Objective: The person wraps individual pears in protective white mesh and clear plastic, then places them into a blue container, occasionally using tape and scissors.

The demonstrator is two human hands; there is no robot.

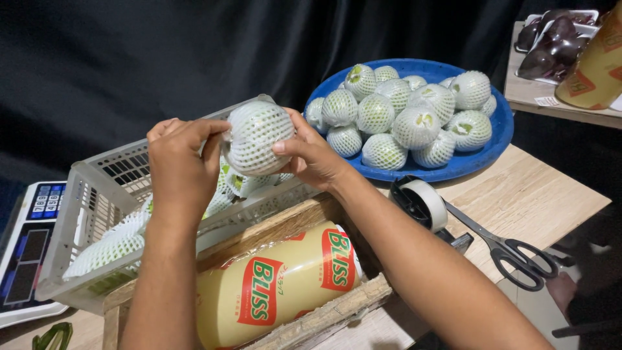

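My left hand (178, 165) and my right hand (314, 155) together hold one round green fruit wrapped in a white foam net (256, 137), raised above a pale grey slotted plastic crate (97, 194). The left fingers curl over its top left side. The right thumb and fingers press on its right side. More net-wrapped fruits (116, 243) lie inside the crate below. Behind my right hand, a blue round tray (489, 152) carries a heap of several net-wrapped green fruits (408, 116).
A wooden box (327, 311) holds a large cream bottle with a red label (278, 285). A tape dispenser (421, 201) and black scissors (512, 249) lie on the wooden table (544, 194). A digital scale (26, 246) sits left. Dark fruit in trays (554, 39) stands far right.
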